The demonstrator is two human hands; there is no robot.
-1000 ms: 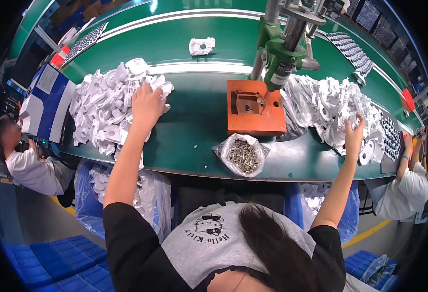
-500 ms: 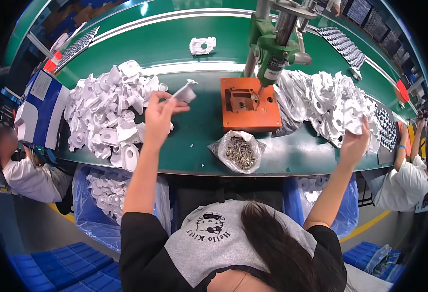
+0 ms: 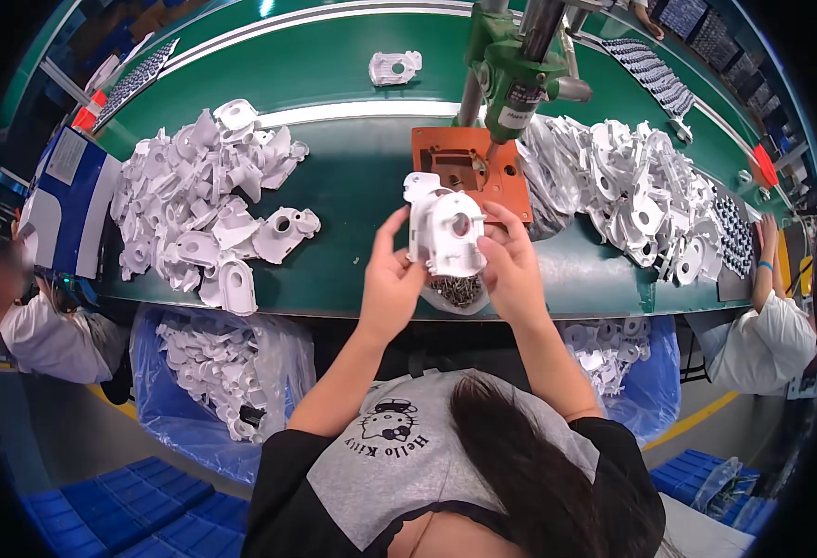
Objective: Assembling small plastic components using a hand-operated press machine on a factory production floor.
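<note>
In front of my chest, my left hand (image 3: pixel 392 286) and my right hand (image 3: pixel 514 270) are closed on white plastic housing parts. The left hand's housing part (image 3: pixel 421 185) has a small eared lug and lies mostly behind the right hand's part (image 3: pixel 458 249), which has a round hole. Both pieces are pressed against each other or nearly so; the exact contact is hidden. Below them is a clear bag of metal screws (image 3: pixel 457 294), partly covered by my hands. Just beyond stands an orange fixture block (image 3: pixel 426 139) with a cut-out pocket.
A green press (image 3: pixel 513 86) rises over the fixture. Heaps of white parts lie on the left (image 3: pixel 190 186) and right (image 3: pixel 627 177). One housing (image 3: pixel 395 67) rests on the far green belt. Lined bins (image 3: pixel 274 372) stand below the table edge. Co-workers sit at both sides.
Both hands have come in from the side heaps to the middle, each bringing a white housing part. The two parts are now together above the screw bag.
</note>
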